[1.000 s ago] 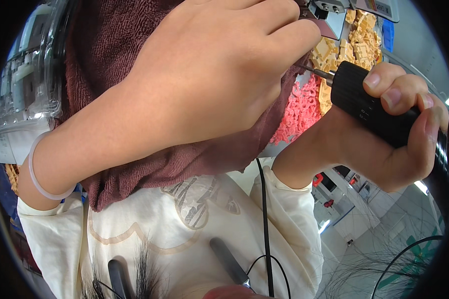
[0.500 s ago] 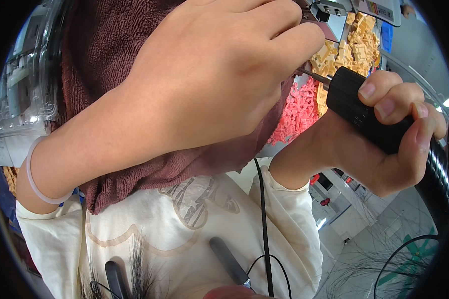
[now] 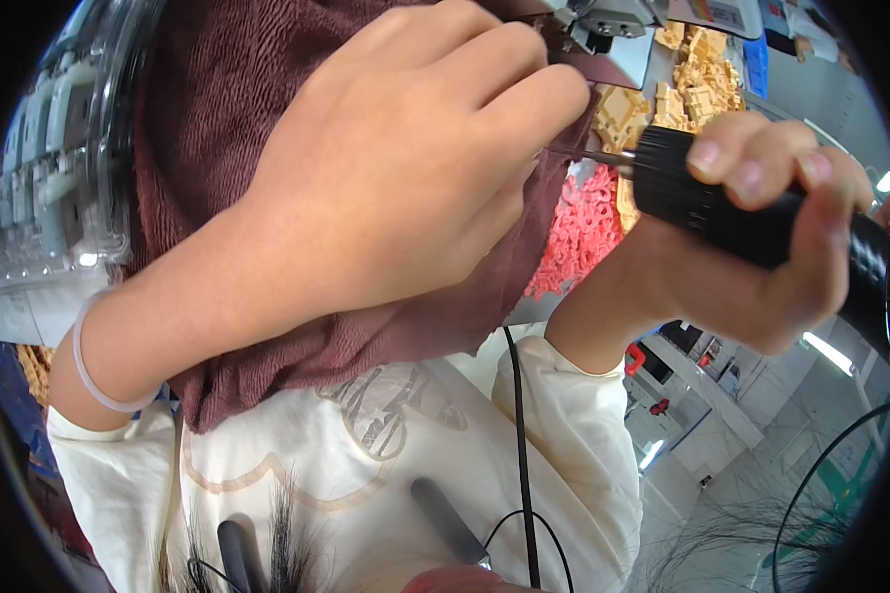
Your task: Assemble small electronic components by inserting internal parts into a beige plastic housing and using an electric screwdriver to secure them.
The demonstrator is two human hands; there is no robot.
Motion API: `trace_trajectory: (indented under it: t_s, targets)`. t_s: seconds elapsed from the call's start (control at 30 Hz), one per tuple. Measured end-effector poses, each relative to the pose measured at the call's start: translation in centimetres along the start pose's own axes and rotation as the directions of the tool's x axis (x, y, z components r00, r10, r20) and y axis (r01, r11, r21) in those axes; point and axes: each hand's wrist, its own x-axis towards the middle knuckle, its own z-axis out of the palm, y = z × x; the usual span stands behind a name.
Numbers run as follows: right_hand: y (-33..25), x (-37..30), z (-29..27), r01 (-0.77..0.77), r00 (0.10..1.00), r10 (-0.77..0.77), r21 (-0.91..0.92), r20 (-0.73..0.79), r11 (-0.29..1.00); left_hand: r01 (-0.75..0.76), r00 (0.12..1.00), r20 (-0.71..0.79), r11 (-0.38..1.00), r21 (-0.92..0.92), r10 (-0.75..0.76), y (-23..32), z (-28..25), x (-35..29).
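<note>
Over a dark maroon towel [image 3: 208, 89], my left hand [image 3: 405, 148] has its fingers curled closed, with its back facing up. Whatever those fingers pinch is hidden behind the hand. My right hand [image 3: 732, 277] is wrapped around a black powered screwdriver [image 3: 672, 183], held roughly level. Its thin metal bit [image 3: 598, 156] points left, reaching close beside the curled fingers of my left hand. The tip of the bit and what it may touch cannot be made out.
Small pink plastic parts [image 3: 583, 227] lie heaped beyond the towel's right edge, near yellow plastic parts [image 3: 702, 84]. A metal fixture [image 3: 608, 22] stands at the top. At left, a clear tray [image 3: 114, 168] holds grey-white pieces. A black cable [image 3: 521, 445] hangs down in front of me.
My left hand appears a little farther left in the picture, and the screwdriver in my right hand has shifted slightly left with it. The whole view has also moved a little.
</note>
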Motion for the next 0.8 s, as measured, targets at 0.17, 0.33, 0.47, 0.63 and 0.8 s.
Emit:
trace_trajectory:
  t_s: [0.17,0.33,0.47,0.63,0.8]
  targets:
    - [0.1,1.7,-2.2,-0.062,0.976,0.09,0.142,-0.2,0.988,-0.042,0.999,-0.003,0.999,0.004,0.042,0.3,0.4,-0.4]
    - [3.6,2.8,-1.2,-0.05,0.967,0.07,0.089,-0.246,0.995,-0.011,1.0,0.005,1.0,-0.02,0.011,0.2,0.5,-0.2]
    - [4.2,2.9,-0.8,-0.052,0.96,0.067,0.06,-0.271,0.997,0.017,1.0,0.014,1.0,-0.022,-0.017,0.3,0.5,-0.2]
    - [4.6,3.4,-2.5,-0.059,0.948,0.06,0.01,-0.313,0.998,0.039,0.998,0.044,0.999,-0.034,-0.037,0.3,0.5,-0.1]
    - [5.2,3.9,-3.4,-0.057,0.934,0.036,-0.05,-0.355,0.997,-0.012,1.0,0.006,1.0,-0.025,0.012,0.1,0.5,-0.2]
